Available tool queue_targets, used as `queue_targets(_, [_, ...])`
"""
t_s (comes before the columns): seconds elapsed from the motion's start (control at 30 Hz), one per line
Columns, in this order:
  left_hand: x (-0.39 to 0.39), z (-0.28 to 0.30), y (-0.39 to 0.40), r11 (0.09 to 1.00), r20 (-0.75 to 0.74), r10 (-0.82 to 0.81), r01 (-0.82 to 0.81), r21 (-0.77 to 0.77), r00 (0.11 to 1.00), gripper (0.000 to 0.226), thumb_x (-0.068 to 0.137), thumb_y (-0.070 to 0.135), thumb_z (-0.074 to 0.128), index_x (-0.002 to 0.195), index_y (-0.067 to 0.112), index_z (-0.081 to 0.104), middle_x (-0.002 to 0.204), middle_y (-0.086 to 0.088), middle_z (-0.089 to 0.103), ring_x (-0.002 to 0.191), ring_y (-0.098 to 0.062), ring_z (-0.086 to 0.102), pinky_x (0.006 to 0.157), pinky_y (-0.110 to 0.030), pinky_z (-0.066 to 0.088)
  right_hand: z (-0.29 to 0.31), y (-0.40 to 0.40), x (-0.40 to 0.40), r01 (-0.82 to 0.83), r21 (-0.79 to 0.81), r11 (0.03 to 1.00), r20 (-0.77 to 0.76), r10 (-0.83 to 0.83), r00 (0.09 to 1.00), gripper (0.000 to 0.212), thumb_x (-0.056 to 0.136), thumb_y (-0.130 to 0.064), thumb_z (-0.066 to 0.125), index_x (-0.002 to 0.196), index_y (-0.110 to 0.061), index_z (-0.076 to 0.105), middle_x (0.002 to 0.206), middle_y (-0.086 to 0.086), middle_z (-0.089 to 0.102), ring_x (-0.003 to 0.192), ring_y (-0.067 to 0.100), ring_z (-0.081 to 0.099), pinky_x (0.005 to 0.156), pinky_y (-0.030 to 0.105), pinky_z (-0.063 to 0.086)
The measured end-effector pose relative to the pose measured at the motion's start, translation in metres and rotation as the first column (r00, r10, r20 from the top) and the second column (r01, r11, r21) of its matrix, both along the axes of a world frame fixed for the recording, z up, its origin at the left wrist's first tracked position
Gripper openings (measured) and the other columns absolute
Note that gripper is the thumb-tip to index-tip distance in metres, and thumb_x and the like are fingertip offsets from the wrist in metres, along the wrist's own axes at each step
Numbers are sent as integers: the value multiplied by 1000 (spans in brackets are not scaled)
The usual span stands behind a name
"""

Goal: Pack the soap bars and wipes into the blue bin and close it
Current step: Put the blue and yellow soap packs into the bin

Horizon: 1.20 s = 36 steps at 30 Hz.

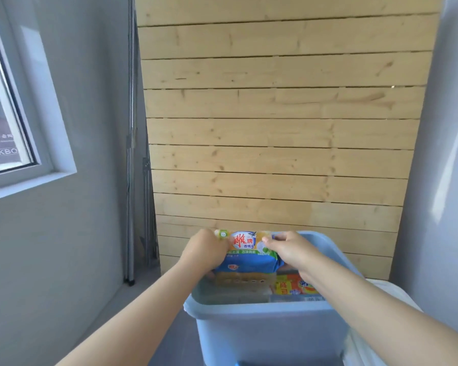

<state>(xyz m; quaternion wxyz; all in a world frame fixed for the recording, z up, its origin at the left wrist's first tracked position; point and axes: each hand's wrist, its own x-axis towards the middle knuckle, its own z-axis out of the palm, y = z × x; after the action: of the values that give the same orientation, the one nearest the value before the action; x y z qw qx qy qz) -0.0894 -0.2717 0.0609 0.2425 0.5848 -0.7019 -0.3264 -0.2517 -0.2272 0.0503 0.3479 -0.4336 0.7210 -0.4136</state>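
The blue bin (265,328) stands open low in the head view. Both hands hold a soap bar pack (249,252), yellow, blue and green with red lettering, upright over the bin's far left part. My left hand (205,250) grips its left end. My right hand (286,247) pinches its right top corner. Its lower part dips inside the bin. Another yellow and orange soap pack (291,286) lies inside the bin on the right, partly hidden by my right forearm.
A white lid or sheet (397,294) lies to the right of the bin. A wooden slat panel (275,128) stands right behind it. Metal poles (130,207) lean in the left corner, beside a grey wall with a window (8,107).
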Motion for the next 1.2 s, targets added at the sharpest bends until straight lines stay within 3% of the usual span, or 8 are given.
queue_targets(0.07, [0, -3, -5, 999, 163, -33, 37, -19, 986, 37, 91, 35, 50, 99, 1, 63, 66, -2, 53, 86, -33, 67, 70, -38, 54, -9, -5, 2, -29, 43, 999, 15, 28, 999, 47, 88, -37, 57, 120, -3, 54, 118, 14, 63, 104, 29, 63, 95, 43, 51])
queue_targets(0.17, [-1, 3, 1, 993, 359, -75, 101, -54, 930, 35, 97, 22, 41, 121, 0, 52, 86, -7, 54, 70, -20, 55, 51, -22, 42, -13, -7, 3, -88, 107, 990, 89, 79, 993, 60, 88, -41, 56, 129, 1, 47, 126, 18, 58, 111, 31, 59, 100, 44, 47])
queue_targets(0.27, [1, 2, 0, 980, 412, -6, 88, -179, 911, 27, 95, 18, 42, 112, 2, 55, 88, -6, 53, 58, -15, 41, 45, -23, 31, -17, -8, 0, -163, 135, 977, 265, 123, 956, 48, 92, -34, 53, 127, -2, 47, 126, 17, 59, 112, 31, 59, 99, 41, 46])
queue_targets(0.4, [7, -2, 10, 952, 405, 8, 116, -282, 914, 26, 92, 29, 49, 104, 14, 66, 102, -7, 61, 91, -28, 60, 71, -31, 45, -16, -7, 3, -193, 115, 974, 230, 163, 959, 32, 91, -37, 52, 106, -8, 53, 119, 13, 60, 91, 24, 60, 72, 31, 51])
queue_targets(0.5, [14, -4, 14, 953, 394, -95, 198, -229, 914, 34, 85, 44, 59, 111, 24, 67, 110, -5, 59, 99, -25, 58, 80, -30, 45, -17, -9, 6, -198, 96, 976, 159, 181, 970, 39, 91, -40, 51, 110, -7, 49, 113, 10, 55, 82, 18, 60, 73, 30, 53])
queue_targets(0.67, [17, -6, 11, 936, 579, -46, 238, -260, 814, 34, 85, 47, 54, 112, 29, 65, 111, -3, 63, 107, -23, 52, 91, -31, 37, -20, -10, 4, -209, 119, 971, 35, 207, 978, 58, 87, -50, 51, 123, -5, 47, 122, 12, 57, 102, 29, 65, 96, 43, 51])
queue_targets(0.93, [23, -13, 9, 941, 508, -24, 191, -280, 861, 32, 88, 37, 55, 118, 29, 64, 119, -6, 59, 111, -26, 49, 93, -33, 37, -20, -6, 6, -335, 112, 936, 251, 299, 921, 35, 96, -38, 42, 116, -10, 42, 129, 12, 51, 100, 24, 58, 75, 27, 51])
queue_targets(1.2, [16, -7, 14, 959, 525, -74, 205, -197, 848, 29, 87, 33, 54, 108, 16, 66, 108, -13, 61, 97, -29, 55, 82, -35, 47, -22, -8, 9, -196, 149, 969, -69, 208, 976, 56, 89, -52, 44, 122, -6, 48, 119, 10, 53, 107, 27, 60, 91, 42, 54])
